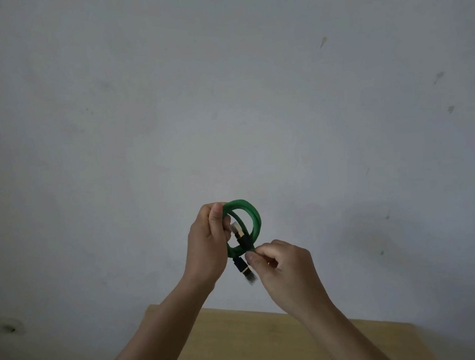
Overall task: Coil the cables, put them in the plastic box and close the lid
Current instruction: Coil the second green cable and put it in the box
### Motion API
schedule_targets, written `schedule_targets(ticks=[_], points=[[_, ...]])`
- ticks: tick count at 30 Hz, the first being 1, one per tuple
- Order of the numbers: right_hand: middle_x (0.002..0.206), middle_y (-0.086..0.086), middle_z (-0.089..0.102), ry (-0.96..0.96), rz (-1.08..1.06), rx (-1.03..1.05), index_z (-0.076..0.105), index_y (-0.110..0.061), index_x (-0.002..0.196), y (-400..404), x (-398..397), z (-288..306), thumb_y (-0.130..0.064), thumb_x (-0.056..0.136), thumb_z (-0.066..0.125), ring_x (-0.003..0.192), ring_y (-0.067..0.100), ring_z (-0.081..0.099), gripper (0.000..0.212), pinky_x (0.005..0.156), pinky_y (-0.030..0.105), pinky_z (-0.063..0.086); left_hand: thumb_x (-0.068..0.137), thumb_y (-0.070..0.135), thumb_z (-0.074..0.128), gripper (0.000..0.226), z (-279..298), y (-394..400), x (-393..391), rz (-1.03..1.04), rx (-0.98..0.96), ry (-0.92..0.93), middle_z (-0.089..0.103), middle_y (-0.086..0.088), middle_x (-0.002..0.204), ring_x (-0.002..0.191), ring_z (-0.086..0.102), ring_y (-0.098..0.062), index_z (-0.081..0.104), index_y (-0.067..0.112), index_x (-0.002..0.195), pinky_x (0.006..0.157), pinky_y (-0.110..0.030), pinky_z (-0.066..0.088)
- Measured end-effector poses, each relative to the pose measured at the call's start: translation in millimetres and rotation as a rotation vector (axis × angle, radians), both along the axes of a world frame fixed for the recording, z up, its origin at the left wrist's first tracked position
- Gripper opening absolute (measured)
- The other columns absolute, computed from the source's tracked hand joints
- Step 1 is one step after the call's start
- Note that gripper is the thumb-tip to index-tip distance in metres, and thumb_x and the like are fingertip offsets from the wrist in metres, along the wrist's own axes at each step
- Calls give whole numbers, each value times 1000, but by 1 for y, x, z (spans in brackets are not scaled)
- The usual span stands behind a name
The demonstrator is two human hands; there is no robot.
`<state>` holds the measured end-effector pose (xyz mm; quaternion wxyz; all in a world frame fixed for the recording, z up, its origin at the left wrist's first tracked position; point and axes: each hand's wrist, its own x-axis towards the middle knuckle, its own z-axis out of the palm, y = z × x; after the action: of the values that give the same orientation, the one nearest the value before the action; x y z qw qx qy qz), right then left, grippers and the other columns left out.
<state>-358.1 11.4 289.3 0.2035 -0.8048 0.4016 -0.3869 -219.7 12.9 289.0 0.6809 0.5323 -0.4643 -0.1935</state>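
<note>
In front of a pale wall (226,97), raised above the far edge of a wooden table (267,343), one green cable (253,216) is wound into a small coil of about two loops. The left hand (207,247) is closed around the coil's left side. The right hand (282,265) pinches the coil at its lower right with thumb and forefinger. Two connectors show: one (238,232) inside the loop, one (246,273) hanging below it. No box is in view.
</note>
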Motion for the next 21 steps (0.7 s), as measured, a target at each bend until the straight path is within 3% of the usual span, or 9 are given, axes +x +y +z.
schedule_targets(ticks=[3,5,10,21], points=[[60,14,64,-19,-53,81,64,0,66,-3,0,8,-26,86,59,51,20,47,33,49,29,34,95,41,27,36,-5,1,-1,-2,-17,-104,51,8,67,55,46,-1,56,21,89,55,-17,38],[59,19,61,-25,-97,110,60,2,64,-4,1,11,-26,85,58,47,19,38,36,46,27,29,89,49,26,38,-8,2,-2,2,-23,-134,51,9,67,56,48,0,55,24,89,55,-14,38],[56,14,62,-91,-167,152,59,-2,59,-4,5,13,-25,85,58,44,14,36,35,43,21,29,85,51,26,37,-10,-1,-6,1,-37,-109,51,7,68,55,48,1,53,27,88,54,-14,38],[54,19,57,-228,-213,68,50,3,59,-5,13,3,-25,85,59,45,17,35,39,45,28,30,82,58,23,42,-12,-4,-10,38,-24,-75,51,6,68,54,45,-2,52,27,86,51,-18,36]])
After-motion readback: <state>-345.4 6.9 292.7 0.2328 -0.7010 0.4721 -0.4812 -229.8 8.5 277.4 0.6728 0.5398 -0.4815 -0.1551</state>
